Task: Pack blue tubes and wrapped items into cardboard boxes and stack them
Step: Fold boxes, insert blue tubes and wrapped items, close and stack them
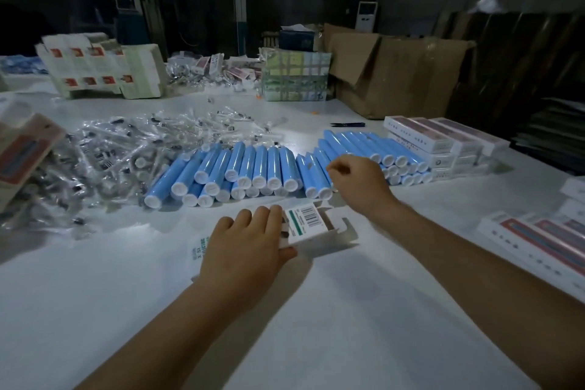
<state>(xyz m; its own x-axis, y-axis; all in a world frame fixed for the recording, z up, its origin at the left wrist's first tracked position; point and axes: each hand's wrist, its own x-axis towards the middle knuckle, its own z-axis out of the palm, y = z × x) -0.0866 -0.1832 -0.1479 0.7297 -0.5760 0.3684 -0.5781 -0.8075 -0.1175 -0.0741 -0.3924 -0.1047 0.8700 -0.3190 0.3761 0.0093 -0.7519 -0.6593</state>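
**Box held down, hand over the tubes**

Wrapped items (126, 149) are lying heaped at the table's (95, 310) left. The left hand (243, 250) is gripping an open-ended cardboard box (311, 225), fingers curled around it. The right hand (357, 180), fingers curled and seemingly empty, is hovering at the blue tubes (253, 168).

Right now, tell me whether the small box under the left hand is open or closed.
Open: the box lies flat on the table, its end flaps spread out; the left hand grips it. Contents: cannot tell.
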